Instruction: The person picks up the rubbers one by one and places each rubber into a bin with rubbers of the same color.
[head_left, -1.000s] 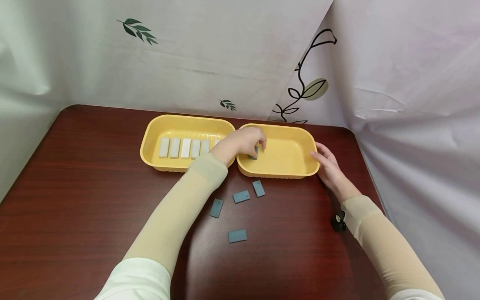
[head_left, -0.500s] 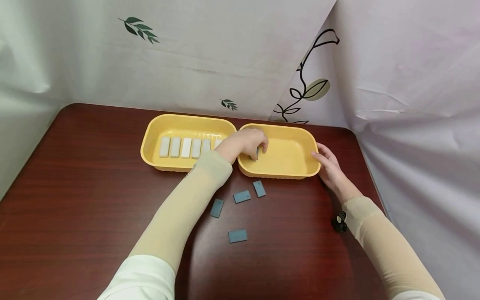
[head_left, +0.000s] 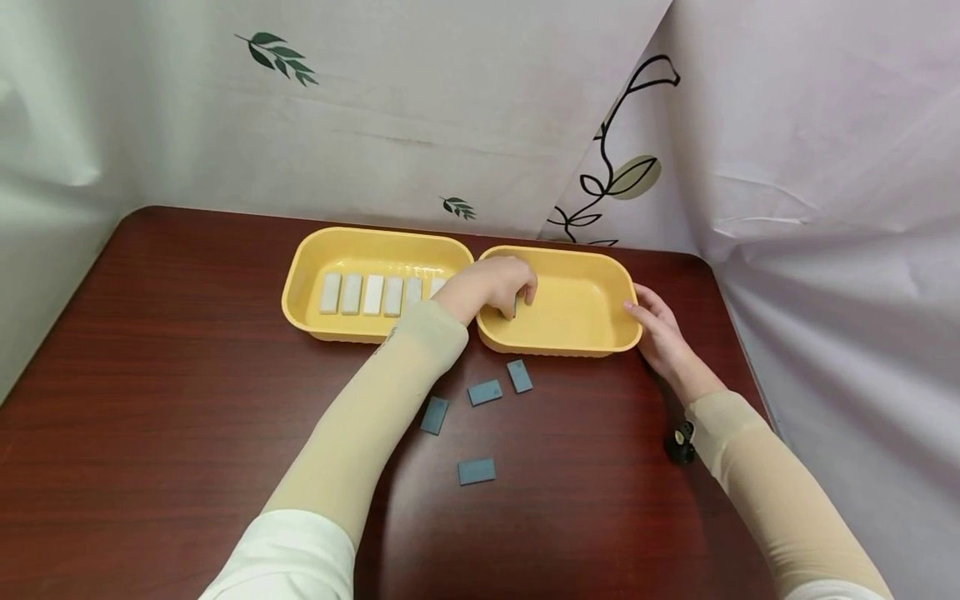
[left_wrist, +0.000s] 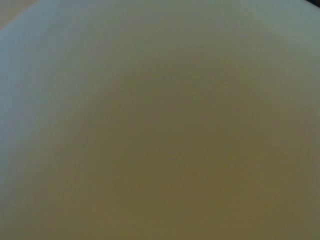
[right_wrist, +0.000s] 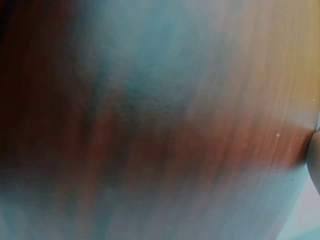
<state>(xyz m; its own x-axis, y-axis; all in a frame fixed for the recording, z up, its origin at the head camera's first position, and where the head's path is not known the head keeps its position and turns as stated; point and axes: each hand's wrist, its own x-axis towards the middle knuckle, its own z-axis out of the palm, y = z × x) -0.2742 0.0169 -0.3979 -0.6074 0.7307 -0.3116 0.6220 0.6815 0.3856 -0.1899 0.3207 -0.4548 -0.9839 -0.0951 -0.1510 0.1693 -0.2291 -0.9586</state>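
In the head view my left hand (head_left: 504,283) reaches into the left end of the right yellow tray (head_left: 558,345). Thumb and fingers pinch a small blue-grey tile (head_left: 515,307), mostly hidden by the hand. At that tray's right end, my right hand (head_left: 660,333) grips the wall, thumb over the rim and fingers outside. Several more blue-grey tiles lie flat on the table in front of the trays, one of them a lone tile (head_left: 476,472) nearest me. The left wrist view is only a pale blur; the right wrist view shows mostly blurred table and a finger edge (right_wrist: 314,160).
Left of it, touching or nearly so, stands another yellow tray (head_left: 375,337) with several white blocks (head_left: 372,295) in a row. Both trays sit near the back of the dark red-brown table (head_left: 187,400). Light curtains (head_left: 390,108) hang behind and at the sides.
The left hand has shifted very slightly right and now covers more of the tile in the tray. The right hand keeps its hold, and the tiles on the table have not moved.
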